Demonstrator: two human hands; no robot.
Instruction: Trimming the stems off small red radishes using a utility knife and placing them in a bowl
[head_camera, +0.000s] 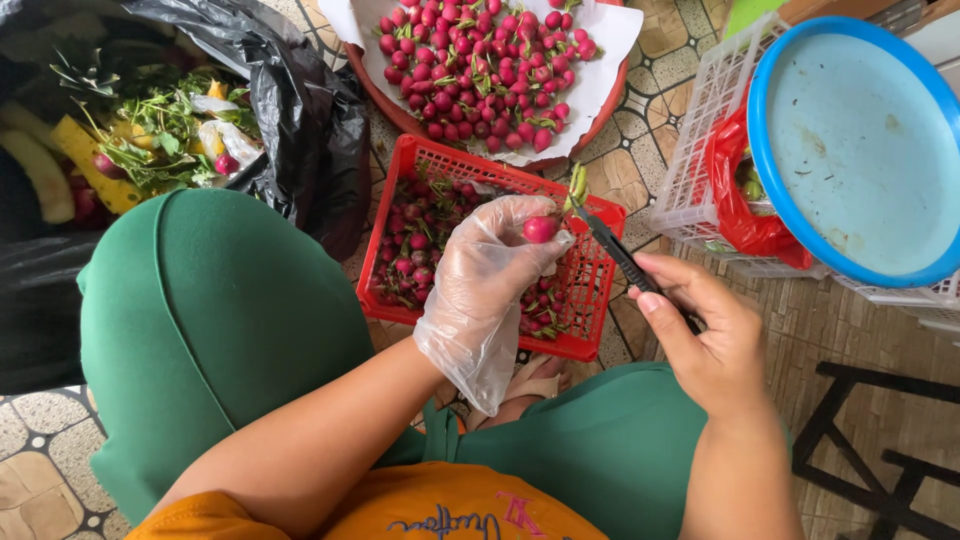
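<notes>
Pinching a red radish (540, 229) in gloved fingers, the left hand (490, 270) is holding it above the red basket (590, 275), while the right hand (705, 335) is clasping a dark knife (620, 255) at its stem; patterned floor tiles (640, 150) are lying beneath.

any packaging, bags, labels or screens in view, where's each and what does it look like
No labels, signs or screens.
black plastic bag: upper left, open, crumpled, holding green scraps.
red plastic bag: right, bunched inside the white crate.
clear plastic glove: centre, loose on the left hand.
</notes>
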